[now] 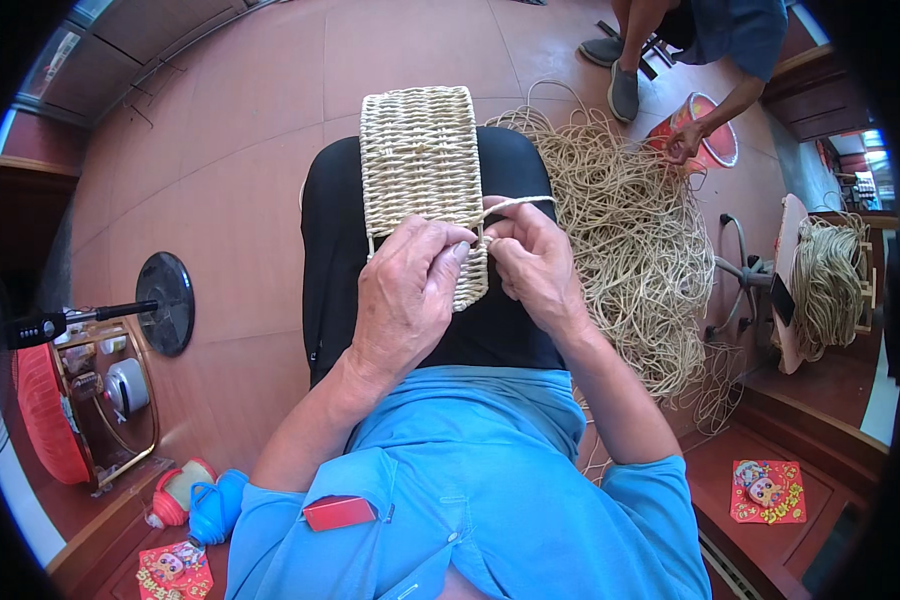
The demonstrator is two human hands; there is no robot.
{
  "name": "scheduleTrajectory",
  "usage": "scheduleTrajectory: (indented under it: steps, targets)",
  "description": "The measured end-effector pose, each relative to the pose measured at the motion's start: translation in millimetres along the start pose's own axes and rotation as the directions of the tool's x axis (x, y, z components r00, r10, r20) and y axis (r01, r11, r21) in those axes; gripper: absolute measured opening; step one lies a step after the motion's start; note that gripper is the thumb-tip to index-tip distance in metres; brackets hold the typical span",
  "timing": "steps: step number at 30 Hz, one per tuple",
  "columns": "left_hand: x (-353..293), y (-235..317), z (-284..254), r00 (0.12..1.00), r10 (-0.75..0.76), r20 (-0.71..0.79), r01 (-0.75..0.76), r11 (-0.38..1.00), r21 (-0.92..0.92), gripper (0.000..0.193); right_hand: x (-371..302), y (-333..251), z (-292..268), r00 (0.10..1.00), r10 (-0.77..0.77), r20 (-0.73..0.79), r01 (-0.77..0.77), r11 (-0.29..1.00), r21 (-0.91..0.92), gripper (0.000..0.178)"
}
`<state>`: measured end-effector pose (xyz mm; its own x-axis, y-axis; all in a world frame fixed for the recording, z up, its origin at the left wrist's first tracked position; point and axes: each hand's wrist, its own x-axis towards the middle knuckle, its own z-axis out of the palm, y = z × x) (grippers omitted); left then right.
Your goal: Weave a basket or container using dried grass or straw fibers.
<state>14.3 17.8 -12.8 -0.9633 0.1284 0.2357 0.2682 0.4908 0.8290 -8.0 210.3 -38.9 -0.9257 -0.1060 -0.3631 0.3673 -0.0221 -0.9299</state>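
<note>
Across my lap lies a flat rectangular woven panel of pale straw cord, its far end pointing away from me. A gap in the weave with bare frame rods shows near its close end. My left hand rests on the panel's left side, thumb and fingers closed at the gap. At the right edge my right hand pinches the cord, which runs over its fingers and off to the right. What the left fingertips grip, if anything, is hidden.
A big heap of loose cord covers the floor to my right. Beyond it another person's hand reaches to a red bucket. A round black stand base is at left; a chair base is at right.
</note>
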Motion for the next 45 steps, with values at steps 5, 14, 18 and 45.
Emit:
scheduleTrajectory:
  steps: [5,14,18,45]
  targets:
    - [-3,-1,0,0.999,-0.043,-0.004,0.043,0.998,-0.049,0.011,-4,2,1,0.999,0.027,-0.038,-0.011,0.926,0.378,0.039]
    - [3,-3,14,0.985,0.173,-0.021,-0.166,0.970,0.175,0.014,17,-25,-101,0.994,0.070,-0.082,0.007,0.720,0.693,0.045]
    - [11,-2,22,0.971,0.233,0.045,-0.236,0.928,0.288,0.018,10,-37,-165,0.992,-0.033,-0.125,0.106,0.756,0.646,0.038]
    - [11,-7,-3,0.995,-0.059,-0.084,0.072,0.984,0.162,0.013,-29,3,15,0.701,-0.690,0.180,0.567,0.387,-0.727,0.031]
